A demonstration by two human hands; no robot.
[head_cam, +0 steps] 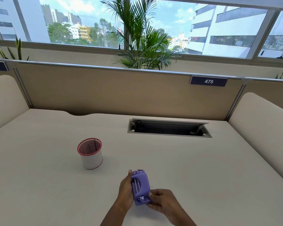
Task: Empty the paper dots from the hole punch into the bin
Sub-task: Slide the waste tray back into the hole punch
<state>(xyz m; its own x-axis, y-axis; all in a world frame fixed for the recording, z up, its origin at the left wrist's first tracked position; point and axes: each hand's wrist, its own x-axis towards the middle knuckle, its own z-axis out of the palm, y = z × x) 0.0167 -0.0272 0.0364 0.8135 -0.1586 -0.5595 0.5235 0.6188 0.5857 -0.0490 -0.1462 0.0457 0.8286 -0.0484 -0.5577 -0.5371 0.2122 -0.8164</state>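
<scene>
A purple hole punch (140, 187) is held over the desk near its front edge, with one end pointing away from me. My left hand (125, 190) grips its left side, thumb up by the far end. My right hand (162, 202) holds the near right corner with its fingertips. The bin (90, 156), a small white round container with a red rim and dark mesh inside, stands upright on the desk to the far left of the punch, apart from both hands. No paper dots are visible.
The cream desk (203, 168) has an open cable slot (169, 128) at the back right. A tan partition (121, 90) with a "475" label closes the back. Padded side panels stand left and right. A palm plant (140, 46) is behind the partition.
</scene>
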